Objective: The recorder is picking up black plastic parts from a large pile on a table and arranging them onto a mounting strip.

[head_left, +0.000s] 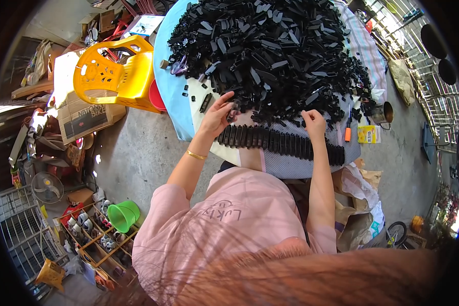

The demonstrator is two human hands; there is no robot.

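Pink shirt (229, 219) fills the view below the table's near edge (290, 171). My left hand (217, 115) pinches one black plastic piece (233, 108) beside the big heap (275, 51); my right hand (313, 122), fingers curled, presses onto the lined-up row (270, 140) along that edge.

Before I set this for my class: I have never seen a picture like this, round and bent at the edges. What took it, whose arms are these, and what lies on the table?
A wide fisheye camera worn on a person's head took it, looking down, so straight edges curve near the rim. The pink shirt and both forearms are the wearer's own. The table carries a big pile of small black plastic parts. Along its near edge runs a row of such parts set side by side. The left hand pinches one black part at the pile's edge. The right hand rests closed at the row's far side; whether it holds anything I cannot tell. An orange marker lies at the right. A yellow chair lies tipped on the floor at the left.
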